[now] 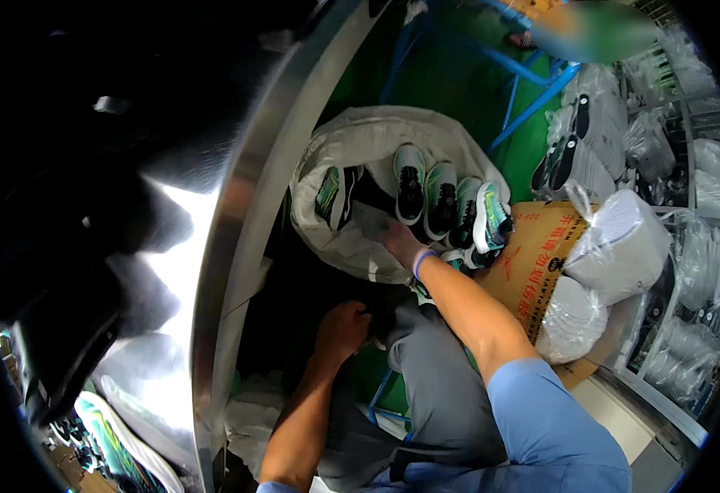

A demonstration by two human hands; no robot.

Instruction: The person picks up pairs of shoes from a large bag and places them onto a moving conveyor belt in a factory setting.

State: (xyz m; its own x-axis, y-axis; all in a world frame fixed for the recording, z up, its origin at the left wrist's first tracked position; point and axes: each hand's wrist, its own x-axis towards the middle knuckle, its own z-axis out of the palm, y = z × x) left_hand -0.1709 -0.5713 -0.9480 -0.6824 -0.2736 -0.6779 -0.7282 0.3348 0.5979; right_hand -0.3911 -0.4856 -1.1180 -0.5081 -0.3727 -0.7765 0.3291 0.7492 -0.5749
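A large whitish woven sack (393, 117) stands rolled open in front of me, with several green, black and white sneakers (440, 197) along its right and far side. One more sneaker (345, 197) leans on its left side. My right hand (403, 243), in a thin glove with a blue-edged cuff, reaches over the sack's near side. Its fingers meet a blurred grey piece (370, 220) whose kind I cannot make out. Lower down, my left hand (345, 329) is bare and curled above the dark area by my knee; what its fingers hold, if anything, is hidden.
To the left runs a curved shiny metal edge (237, 197). A brown carton (520, 255) and plastic-wrapped white bundles (619, 246) stand close on the right. Beyond them, racks hold bagged soles (586, 164). Blue metal legs (533, 103) rise from the green floor.
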